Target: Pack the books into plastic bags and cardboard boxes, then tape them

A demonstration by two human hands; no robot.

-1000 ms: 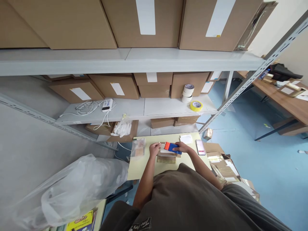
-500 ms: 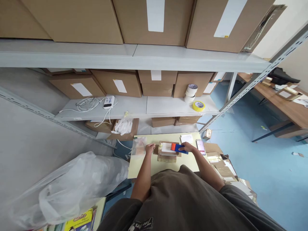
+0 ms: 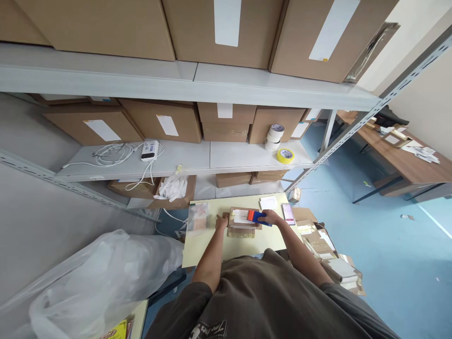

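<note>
On the pale yellow table [image 3: 197,245] in front of me lies a small open cardboard box [image 3: 241,232] with its flaps spread and white paper contents [image 3: 240,218] inside. My right hand [image 3: 271,217] is closed round a blue tool with an orange-red end [image 3: 259,217]; its exact kind is too small to tell. The orange end lies over the right part of the white contents. At the box's left flap, my left hand [image 3: 221,221] has its fingers apart and seems to touch the cardboard, holding nothing I can see.
A clear plastic bag [image 3: 198,216], a white card [image 3: 268,203] and a phone [image 3: 288,213] lie on the table. Behind stands a shelf [image 3: 187,162] with cartons and a yellow tape roll [image 3: 285,156]. Flattened cardboard [image 3: 319,235] sits right; a big plastic sack [image 3: 106,268] bulges left.
My left hand has gone from a closed pinch beside the box to spread fingers at its left flap. My right hand keeps the tool over the contents. The view has shifted slightly.
</note>
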